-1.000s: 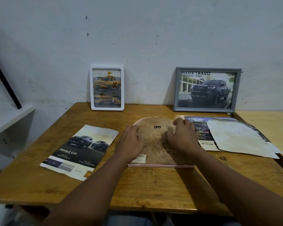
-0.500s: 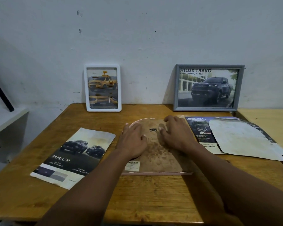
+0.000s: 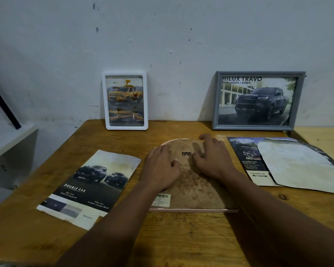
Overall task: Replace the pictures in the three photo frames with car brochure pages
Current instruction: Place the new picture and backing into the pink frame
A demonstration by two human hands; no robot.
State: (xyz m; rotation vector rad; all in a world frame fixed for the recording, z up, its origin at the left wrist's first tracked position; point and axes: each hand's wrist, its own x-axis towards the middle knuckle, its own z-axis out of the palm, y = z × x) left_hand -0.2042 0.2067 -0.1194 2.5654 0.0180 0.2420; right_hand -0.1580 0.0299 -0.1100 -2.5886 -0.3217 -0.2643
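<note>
Roughly two thirds through, judging by what lies on the table (image 3: pixel 181 237). Already showing car pages and leaning upright against the wall along the far edge: the white frame (image 3: pixel 126 101), left of centre, with a yellow pickup, and the grey frame (image 3: pixel 258 100), toward the far right corner, with a dark pickup under a HILUX TRAVO heading. Left to do: the pink arched frame (image 3: pixel 197 189), lying face down in the middle of the table, brown backing board up, with a small metal hanger (image 3: pixel 186 154) near the arch and a barcode sticker (image 3: pixel 161 199) at the near left corner. Cannot tell whether that backing is seated or loose, nor what picture sits under it. Resting palm down on the left half of the backing: the left hand (image 3: pixel 162 168), fingers loosely bent, thumb tip on the board, gripping nothing. Pressing on the right half, just beside the hanger: the right hand (image 3: pixel 212 160), fingers spread and bent, likewise holding nothing. Lying flat toward the near left corner, just beside the frame: a DOUBLE CAB brochure page (image 3: pixel 91 187), probably meant for this frame. Toward the right edge: another brochure page (image 3: pixel 245 157), partly covered by a pale stained sheet (image 3: pixel 301 166), perhaps a removed picture turned over, though not certain. Remaining, at a guess: opening the back, swapping the picture, closing up, standing the frame beside the other two.
</note>
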